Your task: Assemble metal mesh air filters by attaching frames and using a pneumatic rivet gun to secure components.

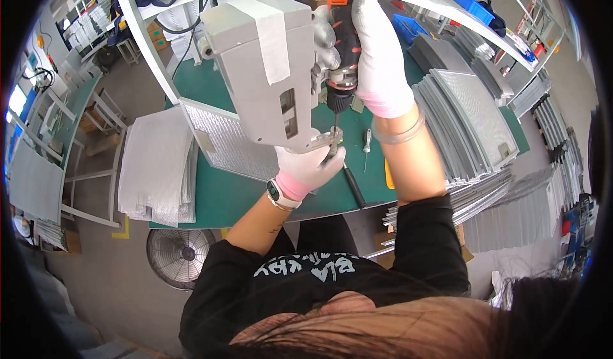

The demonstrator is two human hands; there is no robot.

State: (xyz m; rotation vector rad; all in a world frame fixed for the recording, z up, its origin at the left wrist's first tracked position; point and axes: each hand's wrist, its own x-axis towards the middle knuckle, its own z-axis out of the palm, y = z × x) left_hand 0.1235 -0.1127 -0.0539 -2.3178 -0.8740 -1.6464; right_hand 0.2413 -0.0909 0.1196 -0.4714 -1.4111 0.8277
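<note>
My right hand point(381, 59), in a white and pink glove, is wrapped round an orange and black cordless drill point(345, 37). The drill points down, and its long bit point(336, 121) reaches a small metal bracket point(324, 141) at the lower end of a grey housing point(265, 72). A strip of pale tape runs over the housing's top. My left hand point(306, 167), gloved too, is closed at that bracket, thumb and fingers near the bit's tip; the tip itself is hidden. A perforated metal panel point(223, 139) lies behind the housing, on its left.
On the green table point(220, 199) lie a screwdriver point(366, 141) and a black-handled tool point(354, 188). Stacked panels point(469, 116) stand at right, wrapped sheets point(156, 161) at left. A white shelf point(440, 5) crosses above; a round fan point(185, 255) stands below the table.
</note>
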